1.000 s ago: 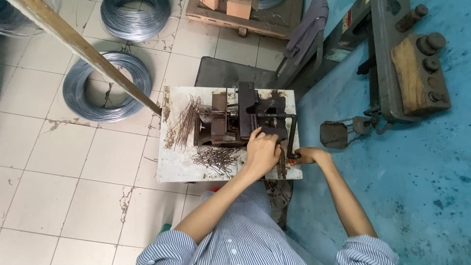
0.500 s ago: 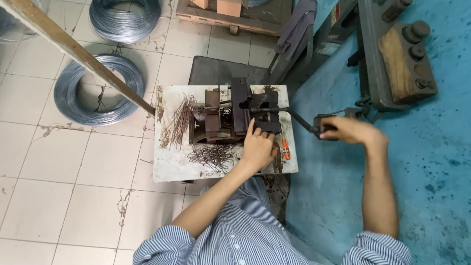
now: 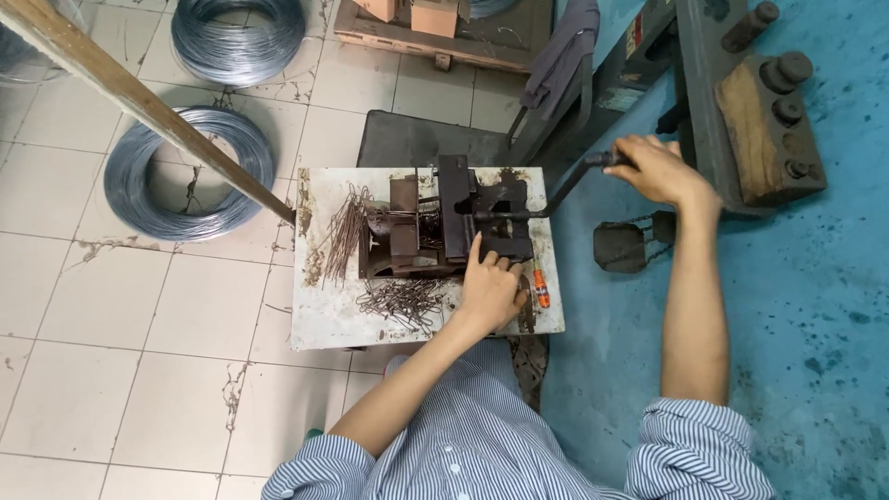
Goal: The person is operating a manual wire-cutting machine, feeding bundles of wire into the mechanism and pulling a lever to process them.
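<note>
1. Right, fingers first: my left hand (image 3: 489, 289) has its index finger stretched out against the dark bending jig (image 3: 449, 227), the rest curled loosely on the plate, gripping nothing that I can see.
2. My right hand (image 3: 659, 169) is closed tight around the crank handle (image 3: 556, 193), which runs from the jig out past the plate's edge.
3. The risk, as I judge it: that pointing finger sits right by the jaws, and a swing of the crank could pinch it.
4. Loose bent wire pieces (image 3: 400, 298) lie just beside my left hand on the white plate (image 3: 324, 319); a nudge could scatter them or snag my fingers.
5. Further out, wire coils (image 3: 190, 176) rest on the tiles, and a wooden pole (image 3: 153, 106) slants toward the plate's corner.
6. A blue machine frame (image 3: 741, 111) stands close beside my right hand, so I judge the crank's sweep is tight there.
</note>
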